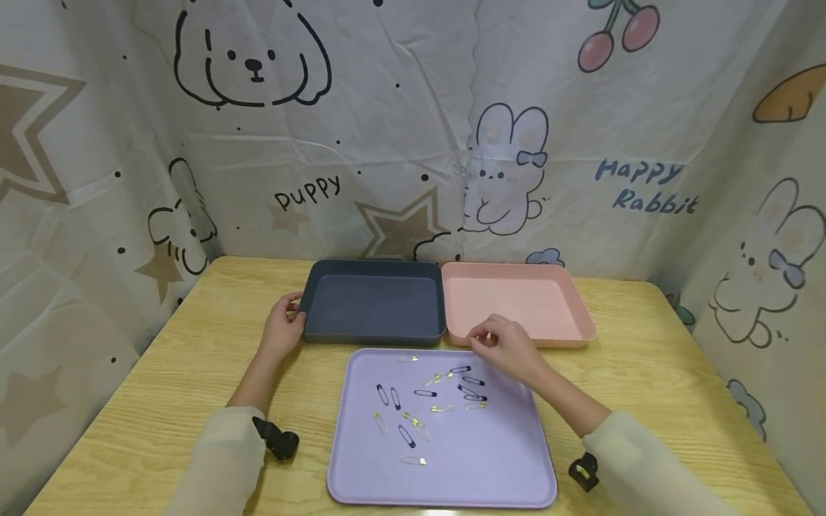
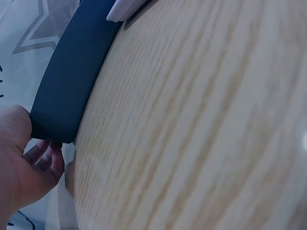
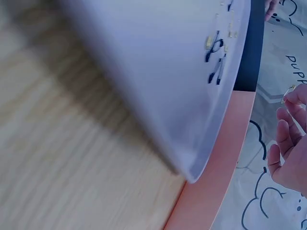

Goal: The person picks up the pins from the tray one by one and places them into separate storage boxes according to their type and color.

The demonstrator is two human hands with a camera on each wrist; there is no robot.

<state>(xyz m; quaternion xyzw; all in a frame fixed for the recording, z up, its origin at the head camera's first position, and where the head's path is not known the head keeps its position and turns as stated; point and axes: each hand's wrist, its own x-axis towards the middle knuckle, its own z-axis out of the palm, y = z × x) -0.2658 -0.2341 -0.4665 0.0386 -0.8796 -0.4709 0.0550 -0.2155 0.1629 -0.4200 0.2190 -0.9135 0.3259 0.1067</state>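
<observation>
A gold safety pin point(image 3: 288, 93) is located at the fingertips of the right hand point(image 1: 503, 347), above the far edge of the lilac tray point(image 1: 490, 466), right of that tray's centre. In the right wrist view, the pin's long axis slants from lower left to upper right. The pin is too small to tell which end carries the cap.

Right-hand grip: thumb and index finger are closed together in a pinch on the pin; the remaining fingers are loosely bent and separated.

Loose black and gold pins lie flat on the lilac tray, mainly on its far half, with axes in mixed directions. The nearest gold pin point(image 1: 413, 461) lies crosswise, its cap to the right.

Beyond the lilac tray, on the right, is the pink tray point(image 1: 516, 301); beyond it on the left is the dark blue tray point(image 1: 374, 304). The left hand point(image 1: 284, 328), to the left of and beyond the lilac tray, grips the dark blue tray's left end, thumb and bent fingers at the wall. The wooden table point(image 1: 174, 401) supports all three trays.
</observation>
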